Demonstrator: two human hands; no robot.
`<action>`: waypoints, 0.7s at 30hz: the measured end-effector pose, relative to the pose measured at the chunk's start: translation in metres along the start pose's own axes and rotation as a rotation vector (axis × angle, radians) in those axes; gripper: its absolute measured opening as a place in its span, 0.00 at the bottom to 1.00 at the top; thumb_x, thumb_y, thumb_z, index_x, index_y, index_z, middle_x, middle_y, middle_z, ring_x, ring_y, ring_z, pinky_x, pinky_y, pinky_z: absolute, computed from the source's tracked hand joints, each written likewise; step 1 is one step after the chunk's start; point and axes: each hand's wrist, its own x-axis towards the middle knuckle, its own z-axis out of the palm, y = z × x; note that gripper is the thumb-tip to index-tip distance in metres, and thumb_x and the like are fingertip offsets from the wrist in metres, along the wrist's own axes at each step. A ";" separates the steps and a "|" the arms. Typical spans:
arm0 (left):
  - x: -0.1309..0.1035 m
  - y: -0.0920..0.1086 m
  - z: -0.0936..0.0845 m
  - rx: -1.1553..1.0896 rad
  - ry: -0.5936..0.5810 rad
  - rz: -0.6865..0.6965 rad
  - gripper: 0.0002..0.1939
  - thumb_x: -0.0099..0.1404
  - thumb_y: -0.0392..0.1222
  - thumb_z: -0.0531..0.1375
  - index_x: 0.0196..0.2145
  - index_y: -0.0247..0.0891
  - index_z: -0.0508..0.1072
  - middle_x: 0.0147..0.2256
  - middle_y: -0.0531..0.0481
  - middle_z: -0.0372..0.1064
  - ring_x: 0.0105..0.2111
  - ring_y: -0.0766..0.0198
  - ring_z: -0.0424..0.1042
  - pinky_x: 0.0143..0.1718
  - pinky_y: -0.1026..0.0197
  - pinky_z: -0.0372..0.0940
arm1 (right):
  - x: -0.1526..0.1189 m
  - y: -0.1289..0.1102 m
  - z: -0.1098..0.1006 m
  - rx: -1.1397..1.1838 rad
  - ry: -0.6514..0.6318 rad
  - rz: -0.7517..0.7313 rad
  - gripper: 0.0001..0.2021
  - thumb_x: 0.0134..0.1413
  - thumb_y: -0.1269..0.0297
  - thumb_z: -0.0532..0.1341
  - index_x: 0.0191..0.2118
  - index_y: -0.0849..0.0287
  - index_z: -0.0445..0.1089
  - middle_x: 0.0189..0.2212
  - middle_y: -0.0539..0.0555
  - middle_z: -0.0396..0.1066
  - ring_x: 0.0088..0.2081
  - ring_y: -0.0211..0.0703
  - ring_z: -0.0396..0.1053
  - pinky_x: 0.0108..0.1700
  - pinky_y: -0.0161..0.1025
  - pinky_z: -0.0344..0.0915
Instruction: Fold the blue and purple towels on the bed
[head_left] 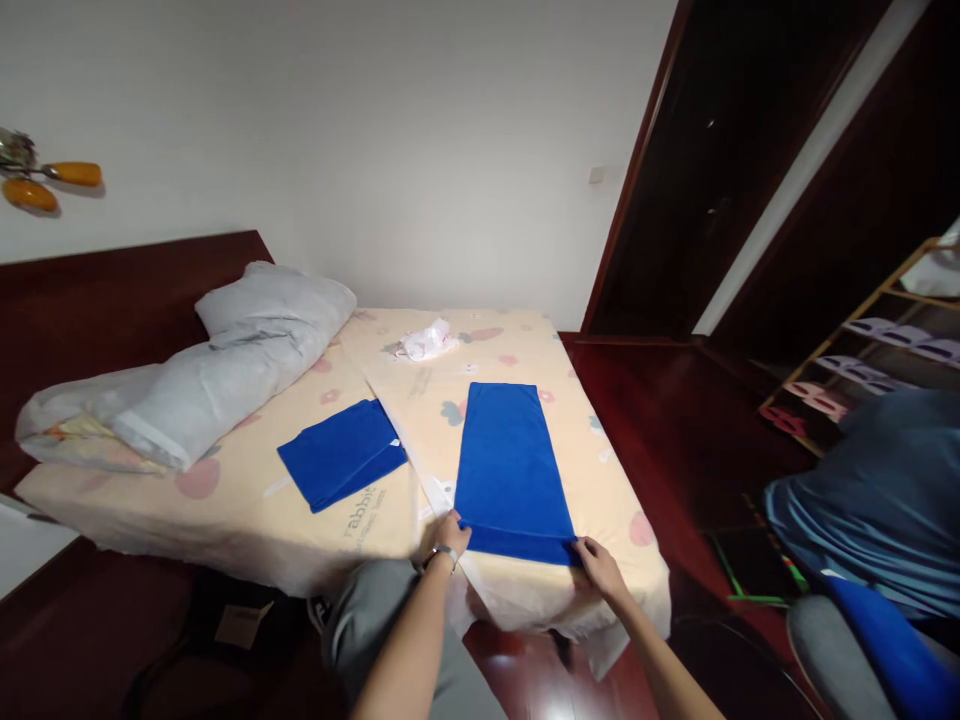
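A long blue cloth (510,455) lies flat on the bed, with a strip turned over at its near end. My left hand (453,534) pinches the near left corner of this strip. At the near right corner, the fingers of my right hand (597,562) are closed on the cloth's edge. To the left lies a second blue cloth (337,452), folded into a smaller piece, with a small white tag at its right side.
The bed (600,480) has a patterned cream cover. A grey-white quilt (247,340) is heaped near the dark headboard (150,285). A crumpled white bag (427,341) lies towards the wall. At right are a shoe rack (892,290) and a chair (847,650) with blue fabric.
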 end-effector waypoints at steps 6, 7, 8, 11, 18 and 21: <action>0.003 -0.001 0.000 0.061 -0.006 -0.006 0.14 0.66 0.47 0.55 0.40 0.38 0.78 0.42 0.40 0.78 0.44 0.55 0.76 0.40 0.62 0.63 | 0.001 0.004 0.001 0.041 -0.010 -0.014 0.24 0.50 0.40 0.53 0.32 0.56 0.73 0.32 0.55 0.78 0.36 0.50 0.74 0.40 0.40 0.65; 0.003 -0.002 0.000 0.062 -0.004 -0.012 0.14 0.66 0.47 0.56 0.40 0.38 0.78 0.43 0.39 0.78 0.44 0.55 0.76 0.40 0.61 0.63 | 0.001 0.004 0.001 0.041 -0.002 -0.009 0.24 0.50 0.39 0.53 0.32 0.57 0.73 0.31 0.55 0.78 0.36 0.50 0.74 0.40 0.40 0.65; 0.003 -0.003 -0.001 0.065 -0.001 -0.014 0.14 0.66 0.47 0.56 0.41 0.37 0.78 0.43 0.39 0.78 0.44 0.54 0.76 0.40 0.61 0.63 | 0.000 0.004 0.002 0.041 0.007 -0.003 0.25 0.50 0.39 0.53 0.32 0.56 0.73 0.31 0.55 0.78 0.36 0.50 0.74 0.40 0.40 0.65; 0.000 -0.007 -0.002 0.070 0.018 -0.002 0.13 0.66 0.46 0.58 0.42 0.37 0.77 0.44 0.40 0.77 0.45 0.56 0.75 0.40 0.62 0.63 | -0.001 0.004 0.002 0.038 0.037 0.018 0.27 0.51 0.36 0.52 0.30 0.56 0.72 0.29 0.54 0.78 0.35 0.51 0.74 0.39 0.40 0.65; -0.011 -0.020 -0.007 0.090 0.121 0.152 0.14 0.64 0.38 0.59 0.48 0.45 0.71 0.46 0.49 0.72 0.46 0.60 0.70 0.45 0.62 0.60 | -0.002 0.005 0.008 -0.004 0.119 0.052 0.23 0.49 0.37 0.53 0.28 0.54 0.69 0.28 0.53 0.76 0.32 0.49 0.74 0.35 0.40 0.64; -0.018 -0.020 -0.012 0.170 0.124 0.358 0.14 0.63 0.32 0.56 0.43 0.47 0.74 0.46 0.51 0.70 0.49 0.60 0.66 0.51 0.61 0.57 | -0.005 0.004 0.013 -0.037 0.180 0.057 0.21 0.49 0.40 0.52 0.34 0.54 0.67 0.28 0.52 0.75 0.31 0.48 0.73 0.34 0.40 0.63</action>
